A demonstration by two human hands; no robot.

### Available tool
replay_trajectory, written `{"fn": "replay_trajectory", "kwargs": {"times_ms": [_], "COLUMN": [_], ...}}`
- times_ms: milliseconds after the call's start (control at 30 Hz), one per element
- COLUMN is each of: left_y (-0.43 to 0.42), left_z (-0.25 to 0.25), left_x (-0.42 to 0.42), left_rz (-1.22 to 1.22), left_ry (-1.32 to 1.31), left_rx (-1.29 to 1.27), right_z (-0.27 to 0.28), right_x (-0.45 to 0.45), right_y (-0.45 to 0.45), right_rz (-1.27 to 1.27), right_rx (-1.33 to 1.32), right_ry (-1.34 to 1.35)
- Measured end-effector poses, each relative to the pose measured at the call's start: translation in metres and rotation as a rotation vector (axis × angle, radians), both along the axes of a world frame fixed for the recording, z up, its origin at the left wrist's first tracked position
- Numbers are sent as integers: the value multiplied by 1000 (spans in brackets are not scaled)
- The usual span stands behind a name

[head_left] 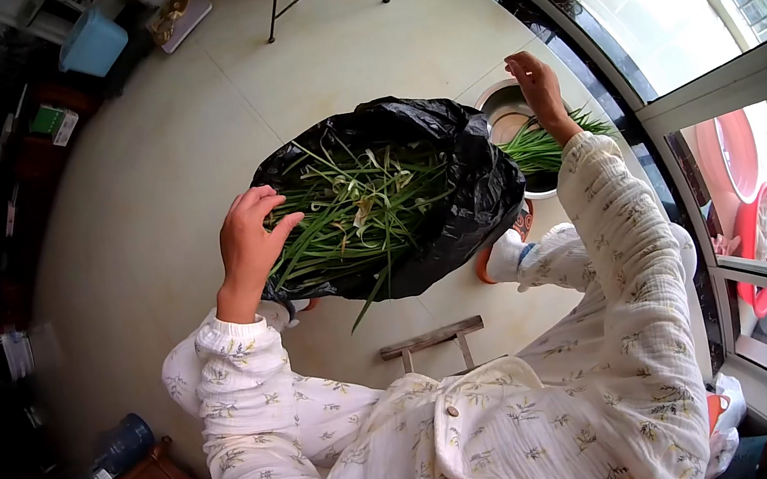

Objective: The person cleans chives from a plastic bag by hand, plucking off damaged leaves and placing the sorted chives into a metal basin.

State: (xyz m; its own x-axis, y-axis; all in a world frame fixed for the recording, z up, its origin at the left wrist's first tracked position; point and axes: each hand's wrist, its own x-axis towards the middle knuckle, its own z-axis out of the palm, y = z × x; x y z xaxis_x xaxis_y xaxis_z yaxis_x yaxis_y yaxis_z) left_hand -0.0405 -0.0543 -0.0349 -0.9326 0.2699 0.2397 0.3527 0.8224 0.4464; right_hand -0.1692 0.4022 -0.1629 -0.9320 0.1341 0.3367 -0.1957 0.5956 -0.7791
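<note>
- The black plastic bag (485,177) sits open in front of the person, full of long green stalks (352,234) with pale, limp leaves tangled through them; what supports it is hidden.
- To the right, a metal basin (507,107) stands just beside the bag, with straighter green stalks (531,150) lying across it.
- Handling likely goes best by lifting a few stalks at a time from the loose edge of the heap, since pulling at the tangled middle could bend or snap them.
- Laying stalks parallel with those in the basin should keep the bunch tidy.
- The left hand (252,241) is at the bag's left edge, thumb and fingers parted in a loose C; nothing shows between them.
- The right hand (538,92) is raised over the basin's far side, wrist above the stalks, fingers loosely bent and apparently holding nothing.
- Both forearms reach forward, the right one extending farther and passing outside the bag.
</note>
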Motion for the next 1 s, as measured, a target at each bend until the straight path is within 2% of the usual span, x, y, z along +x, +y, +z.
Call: {"fn": "replay_trajectory", "kwargs": {"times_ms": [67,133,167,267,333,400,500,700,800,900,1000], "left_y": [-14,-24,-28,-40,-49,-57,-61,-63,-60,-62,-61], "left_z": [1,2,4,2,-2,-12,-20,-23,-24,-32,-39], "left_x": [9,20,25,42,52,59,64,62,58,53,49], "left_rz": [19,21,23,16,15,17,9,14,19,16,22], "left_ry": [-5,24,25,7,-29,-34,-56,-30,-17,-23,-95], "left_rx": [-1,42,54,78,77,55,66,49,54,56,27], "right_z": [63,102,125,123,95,60,43,32,37,62,109], "right_x": [13,46,70,128,164,184,190,186,188,183,173], "right_y": [-48,-103,-135,-220,-269,-309,-345,-375,-371,-356,-324], "right_rz": [185,407,496,932,1030,1053,905,874,847,853,829], "right_rx": [-30,-69,18,154,306,647,803,1041,1027,923,651], "right_ry": [0,33,7,91,66,26,127,35,100,49,157]}}
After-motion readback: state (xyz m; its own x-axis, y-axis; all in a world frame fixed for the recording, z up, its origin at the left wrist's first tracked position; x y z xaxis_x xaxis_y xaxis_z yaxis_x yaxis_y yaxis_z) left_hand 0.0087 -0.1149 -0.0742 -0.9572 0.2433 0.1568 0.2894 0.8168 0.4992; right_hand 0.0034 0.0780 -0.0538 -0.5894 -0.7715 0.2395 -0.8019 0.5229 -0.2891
